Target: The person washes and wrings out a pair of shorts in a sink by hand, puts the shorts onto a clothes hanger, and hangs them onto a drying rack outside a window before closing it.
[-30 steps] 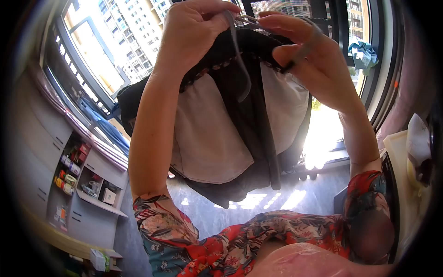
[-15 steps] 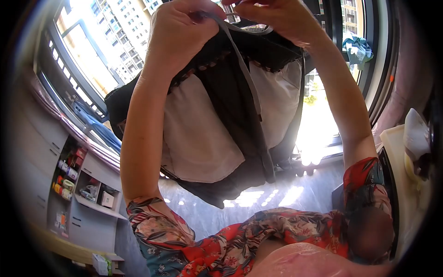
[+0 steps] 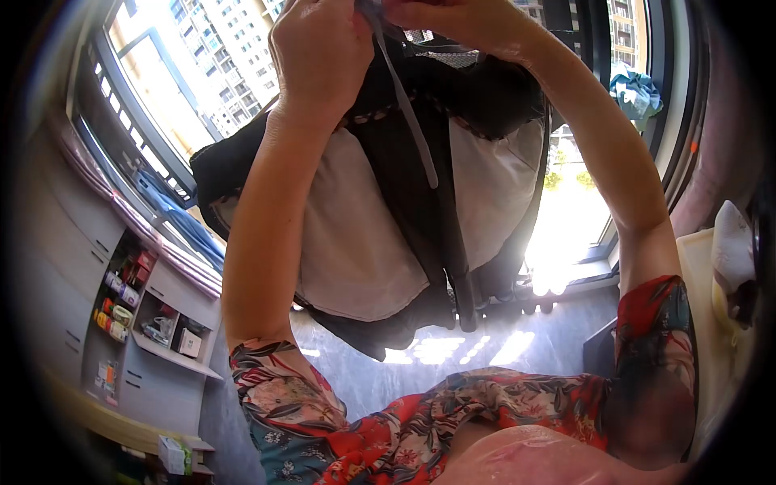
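Note:
A pair of dark shorts (image 3: 396,162), apparently inside out, hangs in front of me with white pocket linings (image 3: 360,234) showing on both sides. From the waist a grey drawstring (image 3: 408,121) comes up between my hands, and one end dangles over the front. My left hand (image 3: 322,61) is closed around the drawstring at the top edge of the view. Close beside it, my right hand (image 3: 469,28) pinches at the same cord. The fingertips of both are partly cut off by the frame, so the exact grip is hard to see.
Behind the shorts is a bright window (image 3: 578,202) with dark frames. At left stand grey cabinets (image 3: 166,404) with open shelves of bottles and boxes. A blue cloth (image 3: 636,93) hangs at the right. A pale counter (image 3: 699,259) is beside my right arm.
My hands have drawn closer together at the top of the view. The drawstring no longer loops across to the right; its end now hangs down the front. The shorts have shifted slightly right.

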### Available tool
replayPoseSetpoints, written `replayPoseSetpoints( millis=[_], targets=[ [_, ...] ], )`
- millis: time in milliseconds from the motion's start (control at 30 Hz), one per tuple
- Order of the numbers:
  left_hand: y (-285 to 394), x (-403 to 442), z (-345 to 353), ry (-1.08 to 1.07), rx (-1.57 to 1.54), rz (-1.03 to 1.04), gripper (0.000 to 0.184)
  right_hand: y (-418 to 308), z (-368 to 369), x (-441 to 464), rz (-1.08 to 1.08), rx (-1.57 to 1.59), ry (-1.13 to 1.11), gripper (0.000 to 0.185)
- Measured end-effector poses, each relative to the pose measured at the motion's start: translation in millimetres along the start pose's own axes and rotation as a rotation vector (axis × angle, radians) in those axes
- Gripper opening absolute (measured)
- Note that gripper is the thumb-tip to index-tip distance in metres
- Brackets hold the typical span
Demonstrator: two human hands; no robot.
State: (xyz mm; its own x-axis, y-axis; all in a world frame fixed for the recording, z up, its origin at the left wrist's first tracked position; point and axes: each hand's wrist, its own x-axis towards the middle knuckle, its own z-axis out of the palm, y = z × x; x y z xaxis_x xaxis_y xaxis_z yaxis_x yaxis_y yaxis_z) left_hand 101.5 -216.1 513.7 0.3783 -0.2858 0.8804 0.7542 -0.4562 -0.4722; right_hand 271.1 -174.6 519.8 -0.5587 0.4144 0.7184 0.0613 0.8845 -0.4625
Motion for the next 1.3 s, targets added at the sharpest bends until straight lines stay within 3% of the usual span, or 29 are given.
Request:
replayPoseSetpoints(
  millis=[100,200,300,400,533,633,733,867,967,1000,1067,1167,1200,1300],
  targets=[
    [-1.7,2.0,1.1,0.033,0.003,-0.059,0.016,6.3,1.1,10.2,-0.133,0.269,0.042,0.016],
    [-3.0,2.8,1.1,0.045,-0.046,-0.070,0.015,-5.0,-5.1,15.3,-0.161,-0.016,-0.083,0.014],
    [-1.6,2.6,-1.8,0.031,-0.102,-0.123,0.013,-4.0,-7.5,23.6,-0.268,-0.096,-0.055,0.014],
    [-0.6,3.4,-3.4,0.031,-0.160,-0.166,0.011,-32.1,-12.4,9.7,0.024,-0.212,0.116,0.014],
    [-2.5,4.1,-3.0,0.031,-0.190,-0.162,0.010,-28.4,-9.1,16.6,0.006,-0.012,0.225,0.011],
    [-8.1,4.1,-4.9,0.040,-0.165,-0.067,0.007,0.2,-11.6,33.1,-0.330,-0.025,0.282,0.011],
    [-4.9,-3.6,-14.7,-0.044,-0.025,-0.093,0.011,-6.3,-25.1,17.2,-0.331,-0.656,0.327,0.010],
    [-8.6,-18.3,-27.6,-0.180,0.042,-0.076,0.012,24.0,-55.1,9.0,-0.191,-0.443,0.249,0.014],
    [-7.8,-20.1,-34.6,-0.258,0.018,-0.173,0.011,31.1,-48.4,7.5,-0.221,-0.592,0.239,0.015],
    [-4.2,-16.7,-35.5,-0.261,-0.057,-0.279,0.010,12.3,-44.3,-2.2,0.155,-0.329,0.221,0.013],
    [5.1,-7.4,-34.1,-0.267,-0.208,-0.492,0.010,11.7,-44.0,-0.7,0.084,-0.121,0.264,0.013],
    [3.6,6.2,-22.4,-0.243,-0.721,-0.705,0.010,2.1,-43.3,-1.0,-0.001,0.058,0.242,0.014],
    [10.4,19.9,-19.9,-0.276,-0.775,-0.948,0.009,-1.1,-40.2,-1.8,-0.059,0.071,0.211,0.014],
    [-2.6,25.5,-11.5,-0.315,-0.895,-1.014,0.019,-16.5,-27.8,-6.8,-0.120,0.072,0.075,0.014]
  ],
)
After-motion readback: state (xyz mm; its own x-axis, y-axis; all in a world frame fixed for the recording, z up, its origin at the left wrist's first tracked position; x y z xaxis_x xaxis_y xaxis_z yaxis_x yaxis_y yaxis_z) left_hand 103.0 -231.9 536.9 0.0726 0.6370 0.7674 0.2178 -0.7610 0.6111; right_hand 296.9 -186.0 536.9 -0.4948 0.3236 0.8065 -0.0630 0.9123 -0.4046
